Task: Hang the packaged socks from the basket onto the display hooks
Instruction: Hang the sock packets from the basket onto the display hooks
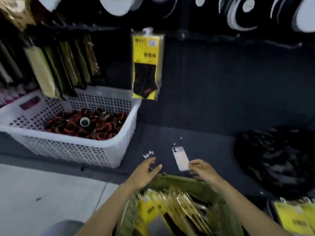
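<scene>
Both bare forearms were stretched forward from the near edge. The left hand (146, 171) was palm down, fingers spread and nearly straight. The right hand (202, 169) was beside it but apart, fingers loosely bent, gripping nothing.

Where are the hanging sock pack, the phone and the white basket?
hanging sock pack (147, 53): head view, on its yellow card.
phone (180, 157): head view, middle of its back.
white basket (71, 148): head view, on its perforated front wall.
</scene>
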Demonstrator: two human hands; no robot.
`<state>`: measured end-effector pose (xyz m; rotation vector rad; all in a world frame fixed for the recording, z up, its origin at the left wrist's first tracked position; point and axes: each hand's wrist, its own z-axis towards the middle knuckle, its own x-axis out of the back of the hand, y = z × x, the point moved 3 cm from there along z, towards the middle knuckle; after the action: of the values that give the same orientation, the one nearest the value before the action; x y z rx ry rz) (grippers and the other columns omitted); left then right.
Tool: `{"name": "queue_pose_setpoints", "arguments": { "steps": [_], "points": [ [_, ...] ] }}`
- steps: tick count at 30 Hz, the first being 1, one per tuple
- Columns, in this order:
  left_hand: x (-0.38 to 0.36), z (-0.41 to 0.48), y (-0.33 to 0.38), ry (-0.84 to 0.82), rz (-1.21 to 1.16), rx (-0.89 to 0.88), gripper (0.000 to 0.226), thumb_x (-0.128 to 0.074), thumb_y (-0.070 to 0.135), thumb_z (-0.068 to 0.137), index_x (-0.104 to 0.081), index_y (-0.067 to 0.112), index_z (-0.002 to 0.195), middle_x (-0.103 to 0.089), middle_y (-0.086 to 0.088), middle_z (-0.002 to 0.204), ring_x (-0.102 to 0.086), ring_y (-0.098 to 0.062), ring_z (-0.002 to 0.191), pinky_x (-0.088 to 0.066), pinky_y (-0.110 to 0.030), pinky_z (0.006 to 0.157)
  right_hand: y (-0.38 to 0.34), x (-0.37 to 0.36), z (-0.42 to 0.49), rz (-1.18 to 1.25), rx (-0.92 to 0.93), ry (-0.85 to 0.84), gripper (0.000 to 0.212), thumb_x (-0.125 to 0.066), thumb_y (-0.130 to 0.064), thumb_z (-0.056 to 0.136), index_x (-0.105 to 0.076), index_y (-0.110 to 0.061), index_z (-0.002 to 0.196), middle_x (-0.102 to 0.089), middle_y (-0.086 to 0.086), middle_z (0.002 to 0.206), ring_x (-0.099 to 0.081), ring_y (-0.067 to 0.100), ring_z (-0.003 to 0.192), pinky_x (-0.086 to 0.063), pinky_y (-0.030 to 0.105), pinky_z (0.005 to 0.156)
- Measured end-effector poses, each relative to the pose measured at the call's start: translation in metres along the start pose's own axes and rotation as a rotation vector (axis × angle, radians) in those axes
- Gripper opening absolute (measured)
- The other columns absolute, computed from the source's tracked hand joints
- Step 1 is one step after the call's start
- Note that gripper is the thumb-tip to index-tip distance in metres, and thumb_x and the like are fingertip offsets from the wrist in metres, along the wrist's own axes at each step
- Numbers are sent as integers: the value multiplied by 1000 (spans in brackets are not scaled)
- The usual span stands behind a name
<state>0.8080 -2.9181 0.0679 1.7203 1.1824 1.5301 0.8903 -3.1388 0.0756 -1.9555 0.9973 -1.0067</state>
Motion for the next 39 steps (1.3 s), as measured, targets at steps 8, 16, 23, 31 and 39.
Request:
{"name": "queue_pose_setpoints", "arguments": {
  "steps": [8,16,23,31,39],
  "points": [
    [-107,-56,-101,-171,57,304,55,-51,34,96,-38,4,141,-42,-9,145,-45,-23,129,-35,-23,100,160,-4,-59,-78,-230,39,27,-66,-13,89,-65,3,111,-65,15,97,-58,19,86,-43,18,63],
    [-132,-81,-134,-251,13,475,56,-43,37,99,-31,8,144,-35,-13,150,-40,-23,130,-39,-27,96,196,-47,-56,-175,-193,-210,57,-72,-28,83,-50,-5,130,-56,8,128,-54,20,117,-46,26,92],
    [-143,-95,-152,-246,-100,545,58,-44,29,99,-22,8,149,-31,-14,152,-34,-29,137,-34,-31,103,198,-92,-35,-230,-212,-282,68,-76,-39,77,-46,-15,133,-52,3,134,-50,23,123,-42,31,94],
    [-138,-93,-151,-61,-260,530,45,-54,19,95,-41,5,135,-50,-12,134,-52,-25,116,-49,-33,92,200,-95,-22,-357,-164,-174,69,-78,-35,76,-49,-15,135,-57,3,131,-54,24,121,-46,34,98],
    [-139,-86,-115,-47,-655,663,34,-70,42,80,-63,18,103,-72,-8,103,-69,-26,92,-53,-47,88,172,-48,-39,-16,-174,-255,57,-76,-39,76,-55,-21,125,-69,1,114,-67,10,93,-54,22,74]
  ]
}}
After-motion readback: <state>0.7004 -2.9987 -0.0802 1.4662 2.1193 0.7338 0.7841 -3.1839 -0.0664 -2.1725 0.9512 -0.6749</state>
